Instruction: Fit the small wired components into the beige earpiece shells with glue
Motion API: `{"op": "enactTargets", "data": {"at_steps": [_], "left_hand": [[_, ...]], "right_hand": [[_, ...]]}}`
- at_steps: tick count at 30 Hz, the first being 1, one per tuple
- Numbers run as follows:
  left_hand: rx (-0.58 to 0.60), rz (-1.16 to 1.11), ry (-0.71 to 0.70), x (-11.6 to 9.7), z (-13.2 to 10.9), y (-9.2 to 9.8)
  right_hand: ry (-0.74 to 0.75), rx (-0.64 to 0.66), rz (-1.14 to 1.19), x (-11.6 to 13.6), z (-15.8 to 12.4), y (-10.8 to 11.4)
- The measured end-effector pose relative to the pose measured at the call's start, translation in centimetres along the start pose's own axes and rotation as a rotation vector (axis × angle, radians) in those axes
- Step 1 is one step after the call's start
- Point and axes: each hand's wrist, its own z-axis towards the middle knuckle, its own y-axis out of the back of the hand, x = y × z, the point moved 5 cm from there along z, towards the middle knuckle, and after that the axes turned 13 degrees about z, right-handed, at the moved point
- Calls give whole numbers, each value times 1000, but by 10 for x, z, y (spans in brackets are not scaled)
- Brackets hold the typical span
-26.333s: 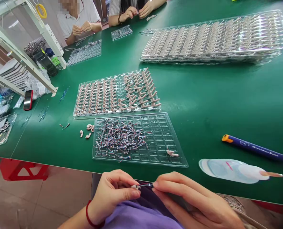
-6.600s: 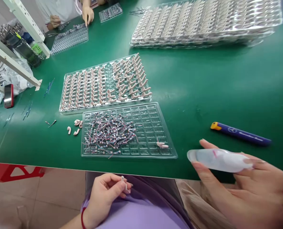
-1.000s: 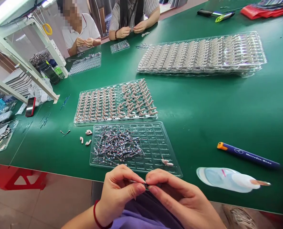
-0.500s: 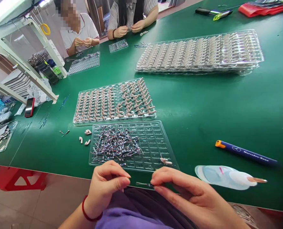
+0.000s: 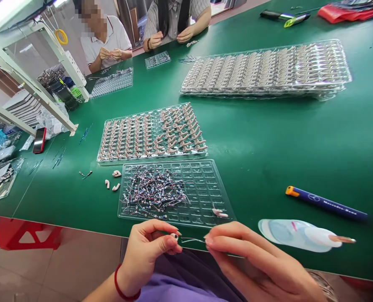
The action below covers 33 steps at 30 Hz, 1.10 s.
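Low at the table's front edge, my left hand point(image 5: 151, 247) pinches a small pale earbud shell point(image 5: 174, 237) with a dark opening facing right. Thumb and fingertips of my right hand point(image 5: 236, 247) are closed on thin wires point(image 5: 192, 240), which stretch across the gap towards the shell. Whether the wires enter it I cannot tell. Just beyond both hands lies a clear plastic tray point(image 5: 205, 184) with a heap of small wired components point(image 5: 155, 188) and a few pale shells point(image 5: 220, 213). Behind it, another tray point(image 5: 151, 158) carries rows of pale earbud shells.
To the right lie a blue pen-shaped cutter point(image 5: 327, 203) and a squeeze bottle point(image 5: 296, 235) with a metal tip. Loose shells point(image 5: 116, 186) sit left of the near tray. Stacked filled trays point(image 5: 264, 71) stand farther back. Two co-workers point(image 5: 173, 25) handle small parts across the table.
My left hand has turned and moved slightly right, and the pale shell now shows at its fingertips. My right hand has shifted a little right; the wires now span the gap between the hands.
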Motion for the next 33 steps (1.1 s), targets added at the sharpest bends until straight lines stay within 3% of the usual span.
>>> {"op": "enactTargets", "data": {"at_steps": [10, 21, 33], "left_hand": [[31, -11, -5, -5, -5, -4], [23, -61, 17, -1, -4, -4], [30, -58, 5, -2, -5, -3]], "right_hand": [[268, -6, -260, 9, -10, -7], [295, 145, -298, 1, -25, -7], [316, 93, -286, 6, -20, -6]]}}
